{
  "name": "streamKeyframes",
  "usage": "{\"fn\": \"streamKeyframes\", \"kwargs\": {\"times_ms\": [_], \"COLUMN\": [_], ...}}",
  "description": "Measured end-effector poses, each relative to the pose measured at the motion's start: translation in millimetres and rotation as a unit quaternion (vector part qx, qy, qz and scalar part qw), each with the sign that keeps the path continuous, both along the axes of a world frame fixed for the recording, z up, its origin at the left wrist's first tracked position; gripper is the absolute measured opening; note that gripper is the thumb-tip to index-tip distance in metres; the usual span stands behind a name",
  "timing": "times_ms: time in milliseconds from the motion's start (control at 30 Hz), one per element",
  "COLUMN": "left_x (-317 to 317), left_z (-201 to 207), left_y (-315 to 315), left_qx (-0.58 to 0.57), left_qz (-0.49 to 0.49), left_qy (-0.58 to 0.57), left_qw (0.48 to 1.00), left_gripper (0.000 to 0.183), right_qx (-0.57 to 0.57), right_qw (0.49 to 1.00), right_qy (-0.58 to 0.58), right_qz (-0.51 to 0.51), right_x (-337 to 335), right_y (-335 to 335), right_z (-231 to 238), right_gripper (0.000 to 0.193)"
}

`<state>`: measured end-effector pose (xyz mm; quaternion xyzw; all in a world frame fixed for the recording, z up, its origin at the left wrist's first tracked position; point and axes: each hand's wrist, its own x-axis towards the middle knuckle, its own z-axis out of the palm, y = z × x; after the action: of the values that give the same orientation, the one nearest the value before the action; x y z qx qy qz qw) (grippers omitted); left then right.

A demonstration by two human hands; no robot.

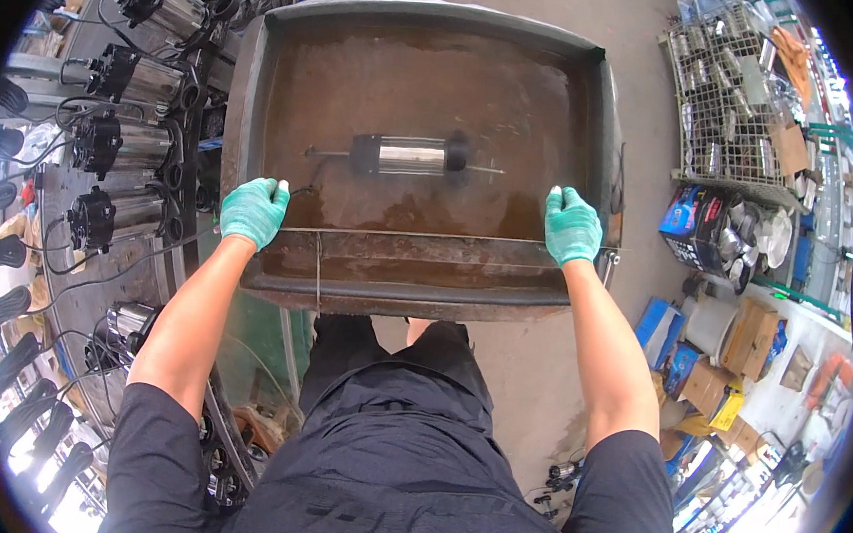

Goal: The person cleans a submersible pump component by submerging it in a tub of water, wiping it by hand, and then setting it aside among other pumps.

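On the far left, a row of steel pumps (130, 77) with black end caps and black cables lies on a dark bench (58, 215), side by side. Just to the right of them the left hand (253, 210), in a green glove, rests on the near left part of a rusty metal tank (405, 295). Its fingers are curled down at a thin bar (428, 236) that runs across the tank; I cannot tell if they really close around it or only lie on top. A thin dark cable (303, 192) ends just beside this hand.

In the middle of the tank, under brown water (408, 90), lies one pump (409, 155), horizontal, with a shiny steel body and black ends. It is well apart from both hands.

The right hand (573, 225), also in a green glove, sits on the same bar at the right side, fingers bent over it, the grip equally unclear.

Further right, on the floor, stand a wire basket (724, 109) with metal parts and some cardboard boxes (733, 363)
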<state>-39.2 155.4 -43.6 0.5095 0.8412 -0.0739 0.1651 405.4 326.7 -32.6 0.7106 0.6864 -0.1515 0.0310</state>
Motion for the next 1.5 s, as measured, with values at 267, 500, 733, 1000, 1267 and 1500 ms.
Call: {"fn": "streamKeyframes", "kwargs": {"times_ms": [267, 500, 733, 1000, 1267, 1500], "left_x": [-1.2, 88.1, 206.7, 215.0, 204.0, 196.3], "left_z": [-1.1, -9.2, -23.8, -49.7, -39.0, -33.4], "left_y": [14.7, 91.9, 183.7, 194.7, 151.5, 128.9], "left_qx": [0.061, 0.151, -0.053, -0.076, -0.003, 0.027], "left_qz": [-0.051, -0.058, 0.184, 0.37, 0.313, 0.327], "left_qy": [-0.014, -0.263, -0.415, -0.472, -0.479, -0.472], "left_qw": [0.997, 0.951, 0.889, 0.797, 0.82, 0.818], "left_gripper": [0.028, 0.02, 0.024, 0.023, 0.026, 0.028], "right_qx": [0.02, 0.035, 0.058, 0.072, 0.08, 0.07], "right_qw": [1.0, 0.998, 0.995, 0.989, 0.987, 0.987], "right_qy": [0.02, 0.054, 0.078, 0.128, 0.143, 0.148], "right_qz": [-0.001, 0.014, 0.01, 0.0, 0.004, 0.007], "right_x": [4.5, 9.2, 19.1, 18.1, 22.4, 21.1], "right_y": [0.4, 1.0, 1.1, -4.1, -4.6, -3.7], "right_z": [1.1, -4.3, -10.9, -11.5, -17.0, -12.1], "right_gripper": [0.039, 0.036, 0.035, 0.032, 0.032, 0.032]}}
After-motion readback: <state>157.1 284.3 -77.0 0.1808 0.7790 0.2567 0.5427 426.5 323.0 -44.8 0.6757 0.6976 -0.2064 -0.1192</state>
